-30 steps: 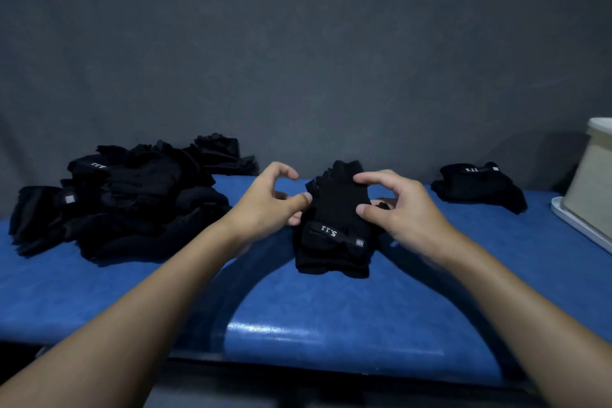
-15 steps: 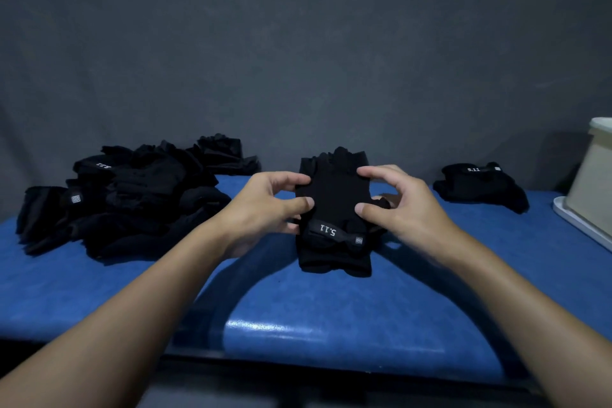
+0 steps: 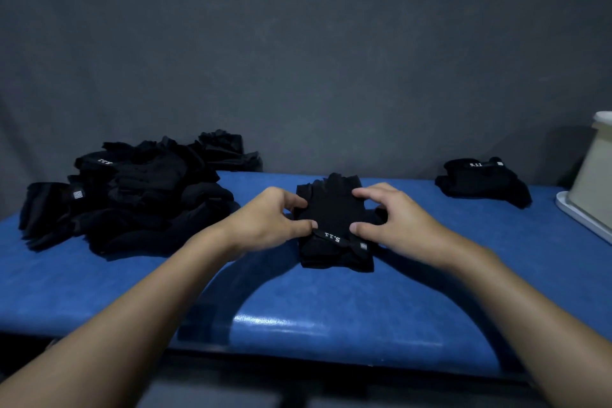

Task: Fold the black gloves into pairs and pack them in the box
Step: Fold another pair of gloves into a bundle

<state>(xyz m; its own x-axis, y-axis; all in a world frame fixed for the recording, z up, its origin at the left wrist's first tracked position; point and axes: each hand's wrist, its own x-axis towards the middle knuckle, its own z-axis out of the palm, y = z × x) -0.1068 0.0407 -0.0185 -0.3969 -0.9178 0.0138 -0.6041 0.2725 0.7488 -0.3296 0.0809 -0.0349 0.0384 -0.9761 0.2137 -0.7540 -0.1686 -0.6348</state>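
In the head view, a blue padded worktop (image 3: 298, 301) with a glossy front edge is seen stretching across the frame, and a dark edge is seen beneath it. Behind it the room is closed off by a plain dark grey backdrop (image 3: 298, 60), faintly creased, and the whole scene is dimly lit.

A black glove pair (image 3: 334, 219) is laid flat at the middle of the worktop, its short finger ends pointed away and a strap with white lettering turned toward the viewer. Its left edge is pinched between the curled thumb and forefinger of the left hand (image 3: 265, 222), and its right edge is pinched in the same way by the right hand (image 3: 394, 225).

A loose pile of gloves (image 3: 142, 195) is heaped at the far left of the worktop, reaching back to the backdrop. A folded pair (image 3: 480, 179) is set well apart at the far right, near the pale box (image 3: 596, 169), which is cut off by the frame edge and is stood on a white tray (image 3: 583, 219).
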